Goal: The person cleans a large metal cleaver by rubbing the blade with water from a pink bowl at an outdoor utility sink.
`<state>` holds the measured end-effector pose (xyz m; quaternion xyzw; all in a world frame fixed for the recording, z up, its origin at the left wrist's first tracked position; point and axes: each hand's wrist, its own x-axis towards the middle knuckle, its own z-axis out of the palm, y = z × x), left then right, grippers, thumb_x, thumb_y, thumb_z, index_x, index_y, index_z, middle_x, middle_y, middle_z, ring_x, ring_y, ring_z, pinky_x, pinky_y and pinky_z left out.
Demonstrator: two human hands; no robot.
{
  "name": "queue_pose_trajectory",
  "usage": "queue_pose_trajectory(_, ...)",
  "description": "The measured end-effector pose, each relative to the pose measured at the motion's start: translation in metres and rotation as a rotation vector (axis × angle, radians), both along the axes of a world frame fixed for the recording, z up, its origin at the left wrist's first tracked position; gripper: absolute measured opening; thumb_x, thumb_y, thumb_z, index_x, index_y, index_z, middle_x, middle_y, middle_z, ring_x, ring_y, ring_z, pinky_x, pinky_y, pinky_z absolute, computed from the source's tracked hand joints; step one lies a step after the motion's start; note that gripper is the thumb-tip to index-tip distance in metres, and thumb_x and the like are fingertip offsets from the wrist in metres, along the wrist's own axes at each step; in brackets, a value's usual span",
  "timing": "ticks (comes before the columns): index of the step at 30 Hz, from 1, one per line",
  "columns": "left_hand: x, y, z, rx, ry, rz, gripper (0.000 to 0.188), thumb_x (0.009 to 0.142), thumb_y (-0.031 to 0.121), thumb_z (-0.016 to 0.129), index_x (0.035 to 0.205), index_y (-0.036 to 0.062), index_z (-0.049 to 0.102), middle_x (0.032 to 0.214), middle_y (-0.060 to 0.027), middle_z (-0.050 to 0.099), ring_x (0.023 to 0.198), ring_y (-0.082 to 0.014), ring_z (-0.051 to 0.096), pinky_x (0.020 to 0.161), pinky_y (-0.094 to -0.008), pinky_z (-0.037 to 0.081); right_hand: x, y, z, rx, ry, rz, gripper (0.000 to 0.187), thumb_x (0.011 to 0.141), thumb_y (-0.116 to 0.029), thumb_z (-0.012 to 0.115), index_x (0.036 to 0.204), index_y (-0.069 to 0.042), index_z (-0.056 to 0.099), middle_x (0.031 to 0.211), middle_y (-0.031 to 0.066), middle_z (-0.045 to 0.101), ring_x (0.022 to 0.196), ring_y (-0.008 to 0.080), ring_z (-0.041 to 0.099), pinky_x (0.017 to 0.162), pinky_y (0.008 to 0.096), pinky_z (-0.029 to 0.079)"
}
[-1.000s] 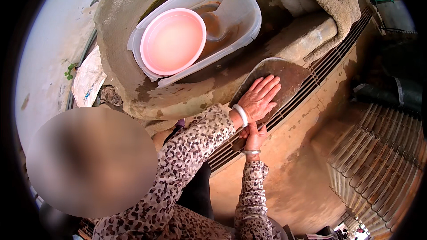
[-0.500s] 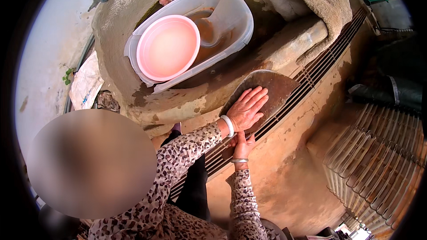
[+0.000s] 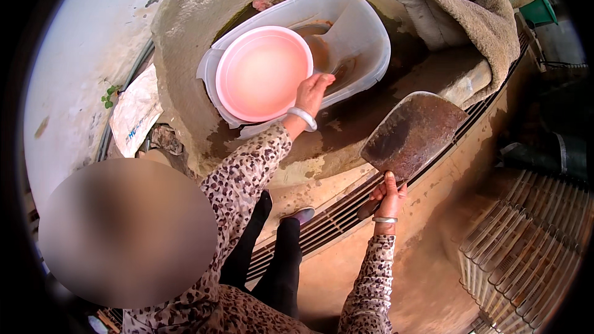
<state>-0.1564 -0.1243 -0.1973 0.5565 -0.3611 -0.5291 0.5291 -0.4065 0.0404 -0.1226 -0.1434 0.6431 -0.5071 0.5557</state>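
My left hand [image 3: 314, 95], with a pale bangle on its wrist, is over the right rim of the pink basin [image 3: 230, 89]. Its fingers stretch loosely toward the tub's inside, and I see nothing held in them. The round basin contains cloudy liquid and rests in a translucent plastic tub [image 3: 365, 46]. Farther right, my right hand [image 3: 388, 195] grips the lower end of a broad, rusty metal blade [image 3: 413, 133]. The blade is tilted up with its flat, wet-looking face toward me. Below my fingers shows a dark rounded end; the full handle is hidden.
The tub sits inside a rough concrete trough [image 3: 179, 55]. Over its right rim drapes a thick grey-brown cloth [image 3: 489, 31]. A slotted drain grate [image 3: 331, 222] runs diagonally past my feet. Stacked wire racks [image 3: 526, 253] stand at right; a white sack [image 3: 135, 111] lies at left.
My left hand has come off the blade's face and moved up and left to the basin's rim. My right hand still holds the blade, now farther right and fully uncovered.
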Motion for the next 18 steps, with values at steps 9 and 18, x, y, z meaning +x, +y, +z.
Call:
queue_pose_trajectory(9, 0.229, 0.022, -0.234, 0.611, -0.152, 0.561, 0.042, 0.092, 0.039, 0.058, 0.112, 0.0034, 0.067, 0.11, -0.0092, 0.069, 0.092, -0.0226, 0.063, 0.077, -0.039, 0.048, 0.01, -0.003, 0.004, 0.039, 0.124, 0.022, 0.022, 0.098, -0.019, 0.058, 0.081, -0.012, 0.044, 0.057, -0.0058, 0.031, 0.041, 0.0066, 0.032, 0.038, 0.0257, 0.034)
queue_pose_trajectory(18, 0.239, 0.007, -0.333, 0.994, 0.271, 0.369, 0.05, 0.101, 0.044, 0.047, 0.111, -0.0014, 0.063, 0.097, -0.0163, 0.066, 0.084, -0.0277, 0.063, 0.074, -0.0377, 0.052, 0.012, -0.007, 0.002, 0.02, 0.096, -0.02, 0.027, 0.094, -0.021, 0.067, 0.078, -0.01, 0.047, 0.055, -0.0049, 0.033, 0.04, 0.0083, 0.033, 0.037, 0.0274, 0.036)
